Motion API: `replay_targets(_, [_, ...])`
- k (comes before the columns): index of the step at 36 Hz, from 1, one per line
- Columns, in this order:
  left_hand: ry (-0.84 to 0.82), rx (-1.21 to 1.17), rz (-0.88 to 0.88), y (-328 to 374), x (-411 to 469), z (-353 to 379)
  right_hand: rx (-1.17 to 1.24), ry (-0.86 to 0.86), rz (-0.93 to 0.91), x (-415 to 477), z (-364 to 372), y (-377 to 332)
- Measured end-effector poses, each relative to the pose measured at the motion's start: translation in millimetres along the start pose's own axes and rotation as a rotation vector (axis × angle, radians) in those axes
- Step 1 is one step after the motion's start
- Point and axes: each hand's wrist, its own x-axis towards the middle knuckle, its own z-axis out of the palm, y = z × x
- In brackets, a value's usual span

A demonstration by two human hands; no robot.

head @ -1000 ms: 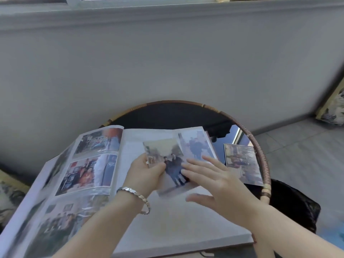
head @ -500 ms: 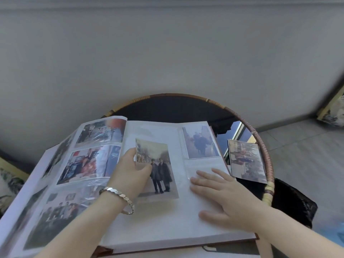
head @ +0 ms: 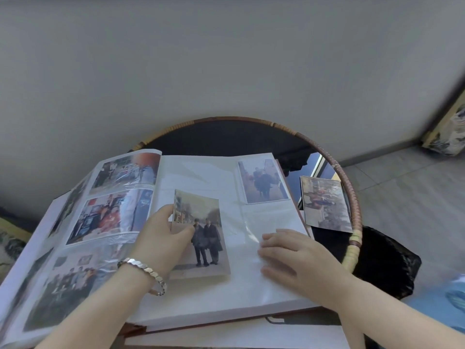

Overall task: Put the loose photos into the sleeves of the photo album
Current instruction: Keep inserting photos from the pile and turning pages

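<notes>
Since half a second back our right hand [head: 297, 260] has bent its flat fingers, knuckles up on the clear sleeve [head: 251, 222]; we cannot tell whether it holds the film. Our left hand [head: 161, 240] pinches the loose photo [head: 203, 238] by its left edge, thumb on top (two dark-coated figures on a street, any lettering too blurred to read). It lies on the right page of the open album [head: 201, 298], beside a sleeved photo [head: 263, 182].
</notes>
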Motion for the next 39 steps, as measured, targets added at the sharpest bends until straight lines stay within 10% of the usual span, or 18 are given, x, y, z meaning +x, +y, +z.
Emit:
replay_targets(8, [0.015, -0.071, 0.039, -0.7, -2.9, 1.5, 0.013, -0.333, 0.507, 7.4, -11.7, -13.2])
replay_targets(39, [-0.255, 0.163, -0.019, 22.8, 16.0, 39.6, 0.081, -0.264, 0.495, 7.0, -10.2, -10.9])
